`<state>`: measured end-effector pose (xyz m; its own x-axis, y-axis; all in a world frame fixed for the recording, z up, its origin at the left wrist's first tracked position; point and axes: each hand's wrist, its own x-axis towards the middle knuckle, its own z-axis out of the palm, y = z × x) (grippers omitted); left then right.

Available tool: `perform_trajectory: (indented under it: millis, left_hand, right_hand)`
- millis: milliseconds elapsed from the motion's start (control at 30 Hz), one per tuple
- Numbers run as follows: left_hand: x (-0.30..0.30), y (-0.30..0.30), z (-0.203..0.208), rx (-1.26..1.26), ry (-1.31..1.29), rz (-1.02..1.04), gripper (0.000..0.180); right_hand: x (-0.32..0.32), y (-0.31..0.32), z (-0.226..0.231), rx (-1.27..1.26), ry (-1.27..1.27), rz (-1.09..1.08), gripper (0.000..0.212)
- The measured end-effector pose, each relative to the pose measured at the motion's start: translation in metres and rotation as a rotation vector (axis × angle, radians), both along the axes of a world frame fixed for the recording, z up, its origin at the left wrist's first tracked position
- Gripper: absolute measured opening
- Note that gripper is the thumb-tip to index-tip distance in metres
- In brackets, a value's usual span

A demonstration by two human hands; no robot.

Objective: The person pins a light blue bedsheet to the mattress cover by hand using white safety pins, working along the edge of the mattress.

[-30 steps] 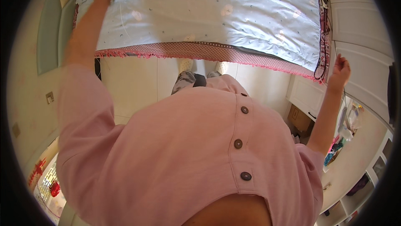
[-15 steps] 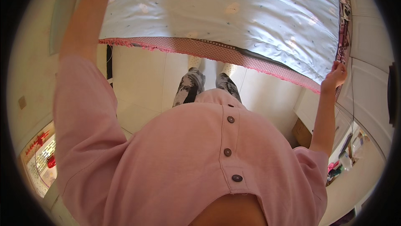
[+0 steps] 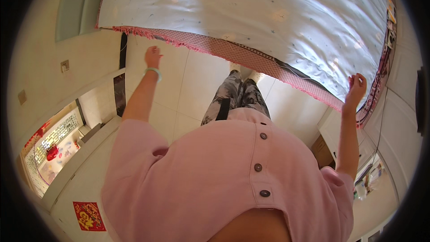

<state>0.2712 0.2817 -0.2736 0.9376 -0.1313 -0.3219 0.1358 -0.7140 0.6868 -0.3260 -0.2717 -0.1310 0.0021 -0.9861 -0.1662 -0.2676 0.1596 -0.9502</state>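
Observation:
A pale blue sheet [image 3: 242, 13] with small stars and moons covers the bed, wrinkled most toward its right side. My left hand [image 3: 153, 57], with a pale green bangle [image 3: 154, 72] at the wrist, hangs over the floor just off the bed's near edge. Its fingers are loosely bent, and nothing shows in them. Over the sheet's near right corner is my right hand [image 3: 357, 89], fingers slightly curled and apart. No fold of the sheet is visible between them. Below the sheet's near edge shows a pink and dark checked mat [image 3: 215, 47] with pink fringe.
Light tiles [image 3: 174, 94] make up the floor by my legs. A pale green padded headboard [image 3: 74, 9] stands at the left. White cabinet doors [image 3: 403, 112] line the right, with a hanging cable [image 3: 384, 116]. A wall socket [image 3: 65, 66] is at left.
My left hand has come back from the far left of the bed to the near edge. My right hand has moved off the sheet's right edge, inward over its corner. The view has shifted.

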Motion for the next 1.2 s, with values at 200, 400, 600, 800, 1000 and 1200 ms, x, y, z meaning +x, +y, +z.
perform_trajectory:
  millis: [200, 400, 600, 800, 1000, 1200]
  left_hand:
    - [-0.07, -0.114, -0.012, 0.069, -0.352, -0.622, 0.041]
    - [-0.104, -0.202, 0.0, 0.221, -0.302, -0.953, 0.036]
    - [-0.127, -0.148, -0.056, -0.1, -0.104, -1.199, 0.021]
    - [-0.209, -0.115, 0.058, 0.173, 0.523, -1.818, 0.02]
    - [-0.214, -0.176, 0.019, -0.283, 0.909, -0.946, 0.024]
    - [-0.15, -0.201, 0.005, 0.125, -0.353, -0.972, 0.04]
  right_hand:
    - [0.013, -0.008, 0.087, -0.051, 0.239, 0.053, 0.018]
    - [-0.144, -0.06, 0.147, 0.012, 0.453, -0.083, 0.025]
    - [-0.267, -0.049, 0.255, -0.257, 0.776, -0.44, 0.012]
    - [-0.32, -0.006, 0.235, -0.198, 1.04, -0.591, 0.01]
    - [-0.195, -0.039, 0.03, -0.219, 1.186, 0.281, 0.025]
    - [0.094, 0.072, -0.098, -0.45, 0.328, 0.959, 0.035]
